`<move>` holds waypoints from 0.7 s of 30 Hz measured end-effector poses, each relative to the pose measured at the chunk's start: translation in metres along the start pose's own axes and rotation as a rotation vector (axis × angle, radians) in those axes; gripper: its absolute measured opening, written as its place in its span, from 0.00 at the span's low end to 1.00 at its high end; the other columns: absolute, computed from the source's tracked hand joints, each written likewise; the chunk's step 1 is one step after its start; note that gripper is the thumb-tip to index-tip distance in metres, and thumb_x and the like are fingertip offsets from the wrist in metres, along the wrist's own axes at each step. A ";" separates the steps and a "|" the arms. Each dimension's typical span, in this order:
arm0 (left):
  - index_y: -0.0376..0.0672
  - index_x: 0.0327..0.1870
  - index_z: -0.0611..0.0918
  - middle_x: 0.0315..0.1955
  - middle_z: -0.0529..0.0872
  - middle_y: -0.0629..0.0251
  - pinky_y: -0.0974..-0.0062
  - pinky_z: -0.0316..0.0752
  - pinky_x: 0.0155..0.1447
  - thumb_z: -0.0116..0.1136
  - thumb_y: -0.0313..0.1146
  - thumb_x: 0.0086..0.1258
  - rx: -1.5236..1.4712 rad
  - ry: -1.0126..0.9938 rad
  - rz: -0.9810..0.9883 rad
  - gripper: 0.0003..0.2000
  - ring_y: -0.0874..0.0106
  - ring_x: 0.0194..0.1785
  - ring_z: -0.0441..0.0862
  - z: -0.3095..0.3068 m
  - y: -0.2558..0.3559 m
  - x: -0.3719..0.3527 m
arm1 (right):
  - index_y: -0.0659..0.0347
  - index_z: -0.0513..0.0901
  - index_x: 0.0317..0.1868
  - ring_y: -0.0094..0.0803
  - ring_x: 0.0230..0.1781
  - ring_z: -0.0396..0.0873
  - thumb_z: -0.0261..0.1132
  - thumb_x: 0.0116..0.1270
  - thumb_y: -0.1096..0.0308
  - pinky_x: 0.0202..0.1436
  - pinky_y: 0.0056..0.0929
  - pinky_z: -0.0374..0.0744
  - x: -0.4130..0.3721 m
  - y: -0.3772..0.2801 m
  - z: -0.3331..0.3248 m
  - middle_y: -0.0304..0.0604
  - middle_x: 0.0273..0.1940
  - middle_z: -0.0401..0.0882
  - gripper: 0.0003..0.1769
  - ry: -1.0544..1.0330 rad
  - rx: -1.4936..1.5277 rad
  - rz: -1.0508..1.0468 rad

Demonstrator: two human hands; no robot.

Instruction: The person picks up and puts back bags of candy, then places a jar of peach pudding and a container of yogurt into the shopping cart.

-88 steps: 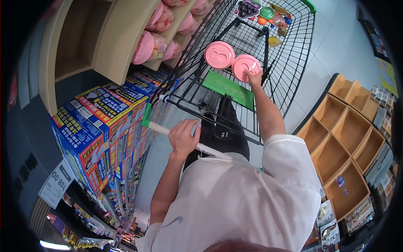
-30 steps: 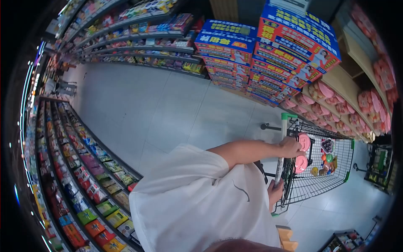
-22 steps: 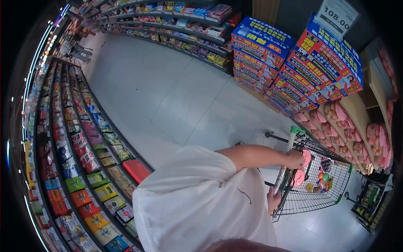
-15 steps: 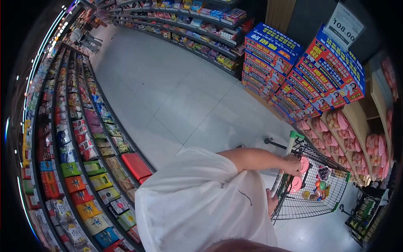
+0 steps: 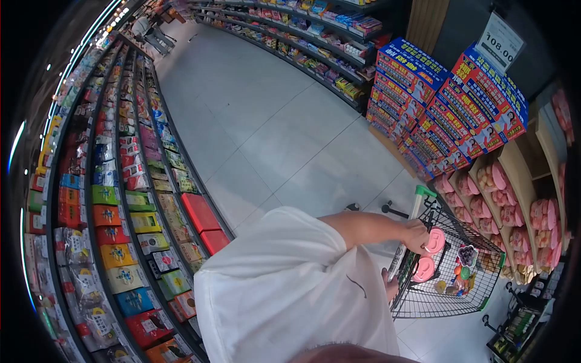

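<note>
A wire shopping cart (image 5: 445, 302) with green corner pieces stands on the right of the head view. My left hand (image 5: 415, 236) is closed around its handle bar. Lower down, my right hand (image 5: 390, 285) rests at the same bar, its fingers partly hidden by my white shirt and the bar. Just beyond the handle sit two pink round-lidded containers, one lid (image 5: 435, 241) near my left hand and another lid (image 5: 423, 269) below it. Deeper in the basket lie a pack of dark round fruit (image 5: 466, 255) and several colourful small packages (image 5: 463, 275).
Stacked blue-and-red boxes (image 5: 423, 115) with a price sign (image 5: 500, 43) stand beyond the cart, beside shelves of pink packs (image 5: 511, 212). Long snack shelves (image 5: 130, 242) run along the left. A tiled aisle (image 5: 260, 109) lies between, with a distant person (image 5: 151, 33) at its far end.
The view has turned slightly, so the shelves and boxes appear farther right, and a second red box shows on the left shelf. Both hands stay at the cart handle.
</note>
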State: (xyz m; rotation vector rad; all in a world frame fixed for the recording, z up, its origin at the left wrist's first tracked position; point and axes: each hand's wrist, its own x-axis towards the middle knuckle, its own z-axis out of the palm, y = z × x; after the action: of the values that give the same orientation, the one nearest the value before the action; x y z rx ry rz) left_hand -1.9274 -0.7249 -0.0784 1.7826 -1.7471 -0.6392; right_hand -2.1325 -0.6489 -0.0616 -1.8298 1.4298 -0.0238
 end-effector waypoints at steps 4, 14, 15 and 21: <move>0.48 0.17 0.84 0.17 0.84 0.60 0.59 0.76 0.30 0.65 0.50 0.53 0.007 0.062 -0.005 0.16 0.57 0.25 0.84 0.012 0.017 -0.015 | 0.72 0.82 0.34 0.39 0.16 0.71 0.70 0.65 0.54 0.25 0.42 0.72 -0.013 0.021 -0.005 0.51 0.16 0.74 0.23 0.069 0.044 -0.114; 0.48 0.18 0.84 0.18 0.84 0.61 0.61 0.77 0.33 0.64 0.49 0.54 0.009 0.102 -0.062 0.15 0.58 0.26 0.85 0.038 0.046 -0.047 | 0.69 0.78 0.32 0.28 0.09 0.68 0.68 0.68 0.57 0.12 0.32 0.68 -0.051 0.034 -0.024 0.39 0.13 0.69 0.20 -0.082 0.133 0.005; 0.48 0.19 0.84 0.18 0.85 0.61 0.60 0.76 0.33 0.64 0.49 0.54 0.010 0.099 -0.075 0.15 0.58 0.27 0.85 0.038 0.049 -0.052 | 0.69 0.78 0.33 0.29 0.09 0.68 0.68 0.68 0.57 0.12 0.32 0.68 -0.055 0.033 -0.025 0.40 0.13 0.69 0.20 -0.088 0.132 0.008; 0.51 0.22 0.87 0.20 0.86 0.62 0.62 0.79 0.34 0.64 0.52 0.55 0.060 0.060 -0.104 0.15 0.59 0.28 0.86 0.037 0.054 -0.083 | 0.73 0.80 0.36 0.30 0.12 0.70 0.68 0.67 0.57 0.17 0.35 0.69 -0.081 0.033 -0.020 0.45 0.17 0.74 0.21 -0.100 0.096 -0.083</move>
State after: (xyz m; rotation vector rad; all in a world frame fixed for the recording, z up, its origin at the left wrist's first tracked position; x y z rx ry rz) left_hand -1.9952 -0.6437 -0.0731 1.9236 -1.6589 -0.5752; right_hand -2.1972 -0.5947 -0.0320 -1.7853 1.2619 -0.0411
